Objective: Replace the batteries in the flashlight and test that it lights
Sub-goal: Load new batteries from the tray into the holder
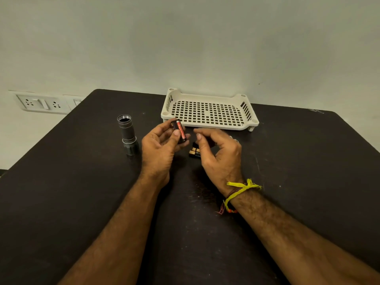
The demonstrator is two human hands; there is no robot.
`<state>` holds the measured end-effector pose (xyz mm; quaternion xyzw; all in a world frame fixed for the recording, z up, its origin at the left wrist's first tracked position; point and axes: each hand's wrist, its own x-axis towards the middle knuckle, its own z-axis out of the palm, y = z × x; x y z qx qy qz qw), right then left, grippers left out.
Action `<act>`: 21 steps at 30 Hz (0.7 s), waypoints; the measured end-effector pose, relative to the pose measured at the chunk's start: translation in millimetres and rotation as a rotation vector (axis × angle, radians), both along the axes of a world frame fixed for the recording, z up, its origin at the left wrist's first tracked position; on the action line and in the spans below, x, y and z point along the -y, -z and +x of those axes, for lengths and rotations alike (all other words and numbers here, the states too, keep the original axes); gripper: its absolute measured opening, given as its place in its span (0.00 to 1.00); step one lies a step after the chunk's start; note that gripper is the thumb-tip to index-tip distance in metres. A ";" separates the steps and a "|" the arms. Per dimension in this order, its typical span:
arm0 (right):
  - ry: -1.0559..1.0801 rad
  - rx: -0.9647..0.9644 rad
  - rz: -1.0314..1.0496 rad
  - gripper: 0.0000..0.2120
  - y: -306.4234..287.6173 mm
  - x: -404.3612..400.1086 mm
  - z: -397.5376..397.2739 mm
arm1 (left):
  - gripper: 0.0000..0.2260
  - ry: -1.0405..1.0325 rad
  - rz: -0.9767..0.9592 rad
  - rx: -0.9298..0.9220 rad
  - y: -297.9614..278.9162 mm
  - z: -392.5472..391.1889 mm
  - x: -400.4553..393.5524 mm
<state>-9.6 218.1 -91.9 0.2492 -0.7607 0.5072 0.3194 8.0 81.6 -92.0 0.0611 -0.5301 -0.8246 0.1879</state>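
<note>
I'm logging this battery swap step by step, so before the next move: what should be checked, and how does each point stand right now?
1. Flashlight body open and within reach: ok, it stands on the table with its threaded end up, cap off.
2. Battery holder secured: ok, the left hand grips it, red battery showing.
3. Right hand free: cannot tell, its fingers curl by the holder and may hide something.
4. Spare batteries at hand: ok, black-and-gold cells lie under the right hand.
5. Holder fully loaded, polarity right: cannot tell.
6. Tray clear of the work: ok.
</note>
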 end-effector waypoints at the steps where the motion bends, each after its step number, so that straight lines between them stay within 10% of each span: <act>1: 0.014 0.035 -0.048 0.06 1.0 -0.4 -2.0 | 0.16 0.011 0.002 0.000 0.1 -0.4 -0.2; 21: 0.127 0.233 -0.240 0.07 -1.0 -3.1 -10.4 | 0.18 -0.012 -0.141 -0.015 -6.1 6.7 -7.6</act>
